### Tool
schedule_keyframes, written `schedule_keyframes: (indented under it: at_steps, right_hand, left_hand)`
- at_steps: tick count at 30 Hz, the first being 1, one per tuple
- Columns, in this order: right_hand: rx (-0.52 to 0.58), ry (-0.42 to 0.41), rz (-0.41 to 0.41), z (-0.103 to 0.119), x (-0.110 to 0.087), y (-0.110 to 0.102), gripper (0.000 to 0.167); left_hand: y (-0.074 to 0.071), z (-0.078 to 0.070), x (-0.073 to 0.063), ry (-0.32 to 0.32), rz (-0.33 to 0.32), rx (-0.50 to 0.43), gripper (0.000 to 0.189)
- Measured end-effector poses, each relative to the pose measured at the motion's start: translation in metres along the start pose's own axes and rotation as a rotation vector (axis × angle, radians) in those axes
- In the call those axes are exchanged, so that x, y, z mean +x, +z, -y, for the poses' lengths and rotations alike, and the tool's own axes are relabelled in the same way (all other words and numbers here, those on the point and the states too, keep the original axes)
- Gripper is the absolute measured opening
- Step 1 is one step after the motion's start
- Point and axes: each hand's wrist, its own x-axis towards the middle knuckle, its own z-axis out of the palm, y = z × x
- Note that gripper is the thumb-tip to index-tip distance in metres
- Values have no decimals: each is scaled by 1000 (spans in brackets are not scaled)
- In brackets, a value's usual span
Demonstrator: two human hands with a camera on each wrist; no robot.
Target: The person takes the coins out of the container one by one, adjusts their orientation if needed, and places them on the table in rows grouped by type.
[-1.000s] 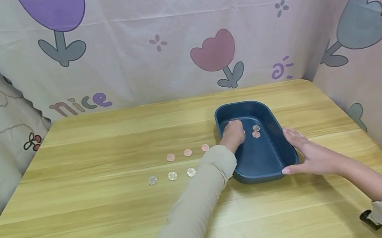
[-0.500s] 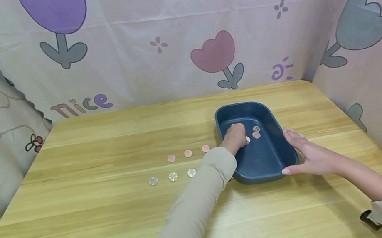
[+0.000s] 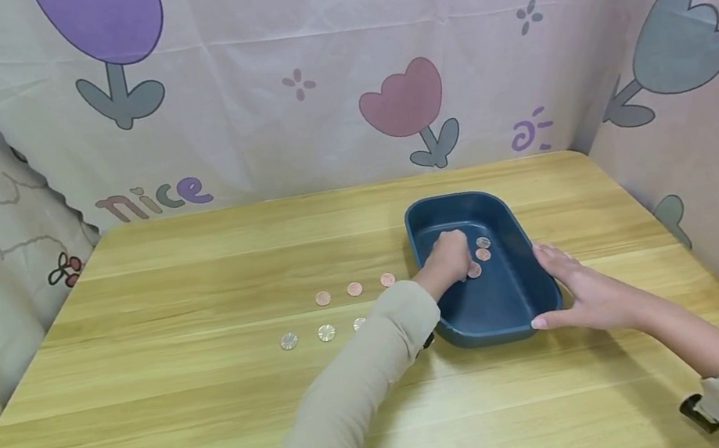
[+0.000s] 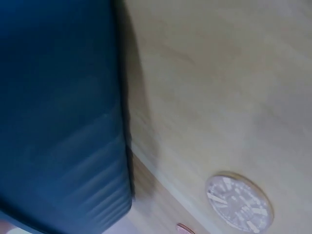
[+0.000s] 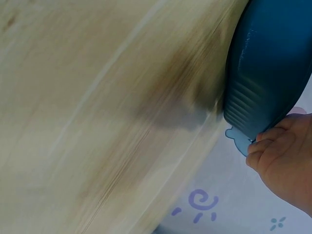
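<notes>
3 coins [image 3: 483, 255] just beside left fingers [image 3: 462, 258]

Word "nice" [image 3: 149, 201] in coloured letters on patterned curtain [image 3: 257, 122].

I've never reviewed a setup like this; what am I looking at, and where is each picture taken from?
There's no machine: a person works bare-handed. The wide picture comes from a camera on the head; the two closer ones come from cameras on the wrists. On the wooden table are a blue tray, three coppery coins and three silvery coins, one partly behind the left sleeve. The right hand holds the tray's near right corner. The left hand reaches inside, beside three visible coins; whether it pinches anything is hidden.
</notes>
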Motion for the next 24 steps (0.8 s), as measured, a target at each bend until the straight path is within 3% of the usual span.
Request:
schedule_keyframes:
  at_steps: [5, 8, 14, 24]
  right_hand:
    - [0, -5, 0, 0, 0, 0, 109]
    - [1, -8, -2, 0, 1, 0, 109]
    - [3, 3, 4, 0, 1, -1, 109]
    - [-14, 13, 14, 1, 1, -2, 110]
  left_hand:
    - [-2, -2, -7, 70, -21, -10, 48]
    - [-4, -3, -11, 88, -16, -65, 47]
    - [-10, -1, -19, 123, -24, -182, 33]
    - [-20, 10, -32, 274, -50, -350, 15]
